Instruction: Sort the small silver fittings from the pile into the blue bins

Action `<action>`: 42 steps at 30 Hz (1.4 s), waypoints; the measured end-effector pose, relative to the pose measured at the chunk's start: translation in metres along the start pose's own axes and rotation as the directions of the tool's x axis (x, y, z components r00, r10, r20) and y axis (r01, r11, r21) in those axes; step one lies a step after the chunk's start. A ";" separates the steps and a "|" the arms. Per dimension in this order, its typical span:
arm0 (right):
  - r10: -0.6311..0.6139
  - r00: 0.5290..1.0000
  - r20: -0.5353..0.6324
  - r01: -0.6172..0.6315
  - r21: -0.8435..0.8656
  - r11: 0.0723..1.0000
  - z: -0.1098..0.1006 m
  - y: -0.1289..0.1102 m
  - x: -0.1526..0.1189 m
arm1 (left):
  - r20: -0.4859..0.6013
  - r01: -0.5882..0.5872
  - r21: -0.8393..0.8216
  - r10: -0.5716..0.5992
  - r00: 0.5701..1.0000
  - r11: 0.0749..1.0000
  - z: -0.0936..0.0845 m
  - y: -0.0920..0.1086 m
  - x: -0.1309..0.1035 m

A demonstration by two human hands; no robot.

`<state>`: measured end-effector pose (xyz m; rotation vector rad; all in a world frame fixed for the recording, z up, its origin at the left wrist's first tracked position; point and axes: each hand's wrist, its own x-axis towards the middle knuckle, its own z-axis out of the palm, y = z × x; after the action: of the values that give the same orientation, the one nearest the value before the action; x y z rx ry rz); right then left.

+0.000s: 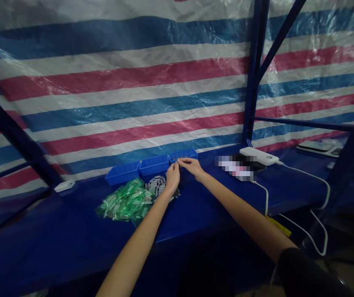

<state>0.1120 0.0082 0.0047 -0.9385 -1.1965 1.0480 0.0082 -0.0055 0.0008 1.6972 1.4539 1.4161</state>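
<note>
My left hand (173,175) and my right hand (190,166) meet at the fingertips in front of the rightmost blue bin (191,154). Both hands are closed in a pinch; whatever lies between the fingers is too small to make out. Left of my left hand lies a pile of small dark and light cylindrical pieces (157,184), partly hidden behind the hand and forearm. Beside it spreads a heap of green clear plastic packets (126,201) with small pieces inside. Two more blue bins, a middle one (154,166) and a left one (123,173), stand behind the piles.
A phone (239,167), blurred out, and a white power bank (259,156) with white cables (307,169) lie to the right on the blue table (56,227). A small white device (64,186) sits at left. Blue metal posts (253,82) and a striped plastic sheet (133,86) stand behind.
</note>
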 end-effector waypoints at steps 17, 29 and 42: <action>0.128 0.991 -0.032 -0.130 -0.064 0.989 -0.006 0.007 0.007 | -0.114 0.137 -0.260 -0.171 0.979 0.956 -0.002 -0.001 0.003; -0.060 0.995 0.083 0.070 -0.129 0.989 -0.021 0.000 0.018 | -0.216 0.129 -0.366 -0.219 0.952 0.922 -0.010 0.006 0.010; 0.055 0.680 0.731 0.373 -0.410 0.833 -0.015 0.008 -0.001 | -0.314 0.084 -0.256 -0.165 0.935 0.963 -0.017 0.000 0.017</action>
<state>0.1259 0.0087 -0.0058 -0.8058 -2.3014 0.9688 -0.0089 0.0054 0.0132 1.2376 1.4610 1.7891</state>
